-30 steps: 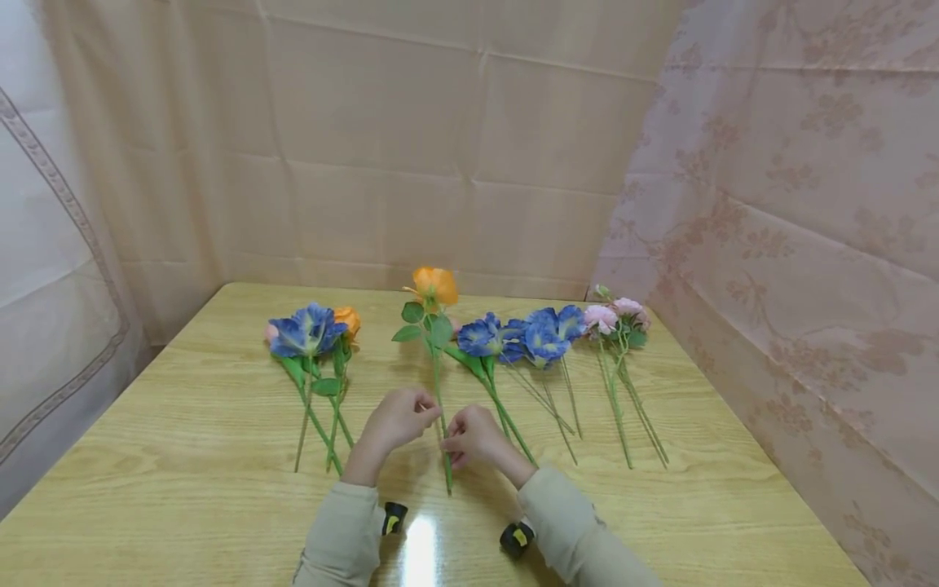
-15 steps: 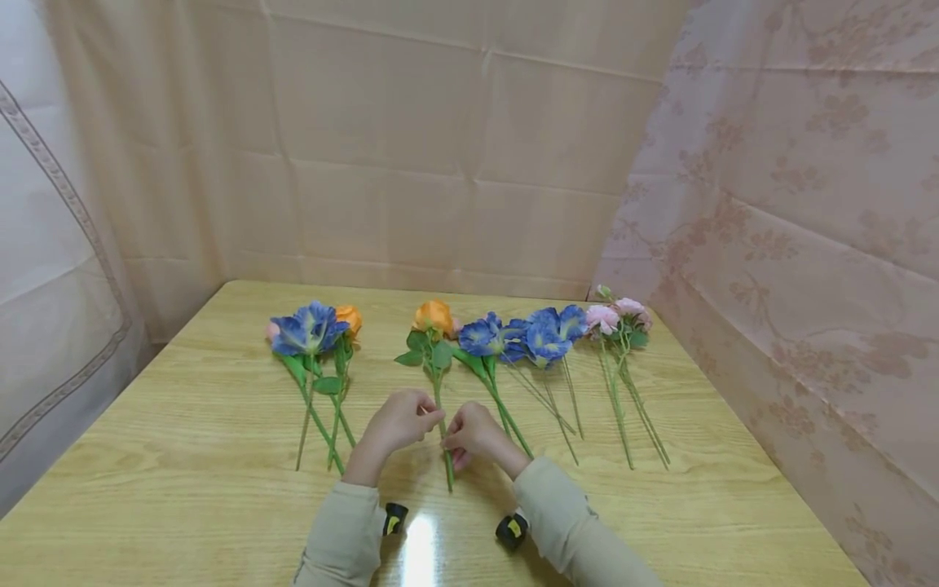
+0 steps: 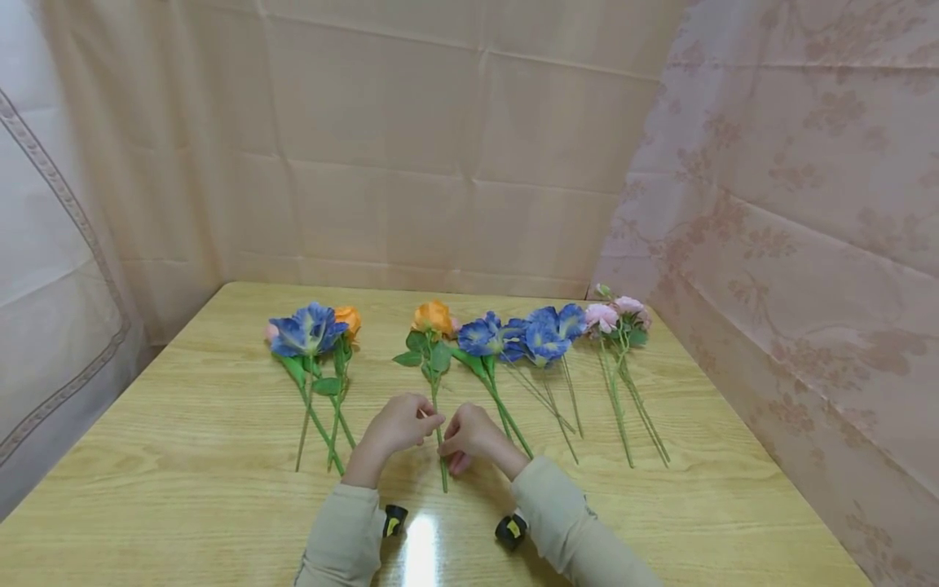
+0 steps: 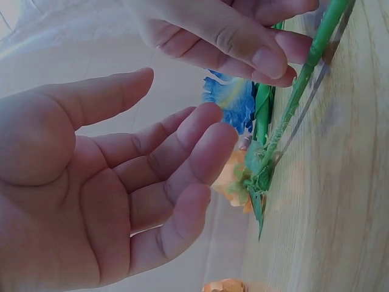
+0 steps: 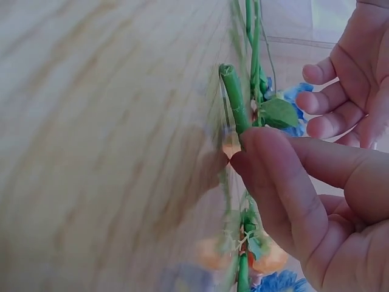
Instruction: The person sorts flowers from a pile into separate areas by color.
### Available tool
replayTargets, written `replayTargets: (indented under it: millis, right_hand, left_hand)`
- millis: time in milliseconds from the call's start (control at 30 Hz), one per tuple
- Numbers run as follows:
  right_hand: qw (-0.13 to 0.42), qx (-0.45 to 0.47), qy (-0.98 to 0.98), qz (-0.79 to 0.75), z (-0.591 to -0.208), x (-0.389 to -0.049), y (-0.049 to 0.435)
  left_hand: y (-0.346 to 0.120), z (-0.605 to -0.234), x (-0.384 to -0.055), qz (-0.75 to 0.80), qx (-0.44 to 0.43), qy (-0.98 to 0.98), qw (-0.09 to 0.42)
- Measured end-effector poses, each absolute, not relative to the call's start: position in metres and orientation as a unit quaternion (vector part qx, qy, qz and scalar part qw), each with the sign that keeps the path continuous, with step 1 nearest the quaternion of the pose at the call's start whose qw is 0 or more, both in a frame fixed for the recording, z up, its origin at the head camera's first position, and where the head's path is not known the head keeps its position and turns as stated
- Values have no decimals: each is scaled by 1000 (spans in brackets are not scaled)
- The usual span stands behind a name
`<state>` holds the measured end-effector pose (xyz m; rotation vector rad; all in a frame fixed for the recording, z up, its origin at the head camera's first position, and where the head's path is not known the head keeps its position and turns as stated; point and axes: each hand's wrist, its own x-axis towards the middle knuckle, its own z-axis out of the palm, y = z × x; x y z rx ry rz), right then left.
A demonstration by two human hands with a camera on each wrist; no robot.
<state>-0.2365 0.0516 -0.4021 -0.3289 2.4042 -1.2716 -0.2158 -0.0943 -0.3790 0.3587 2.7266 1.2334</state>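
Note:
An artificial orange rose (image 3: 433,318) with green leaves lies mid-table, its stem toward me. My right hand (image 3: 473,432) pinches the stem (image 5: 234,97) near its cut end, between thumb and fingers, close over the wood. My left hand (image 3: 403,422) is just left of that stem; in the left wrist view its fingers (image 4: 182,164) are loosely bent, apart from the thumb, with nothing between them. Right of the rose lie blue flowers (image 3: 543,336) on green stems, and a bit of pink shows behind the rose.
On the left lies a group with a blue flower (image 3: 308,330), an orange rose (image 3: 348,319) and a pink bloom. Pink flowers (image 3: 601,318) lie at the far right. Cloth curtains (image 3: 440,147) enclose the wooden table (image 3: 183,456). Black wrist devices (image 3: 511,531) hang under both sleeves.
The orange rose's head has come down from a raised position onto the table. Its stem end has shifted slightly left with my right hand. My left hand has hardly moved.

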Motion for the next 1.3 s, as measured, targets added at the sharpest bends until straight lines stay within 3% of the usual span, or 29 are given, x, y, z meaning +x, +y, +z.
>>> replayTargets:
  millis: [733,1000,1300]
  right_hand:
    - [169,-170,884,-400,-385,-227,60]
    - [173,-179,881,-403,-383,-222,67]
    - [174,-177,881,-402,-380,-218,71]
  left_hand:
    - [-104,-376,-217,407,97,907,51]
    - [-144,-364,-219,362,18,932,-6]
    - [-177,-363,-216,339,-66,938,-16]
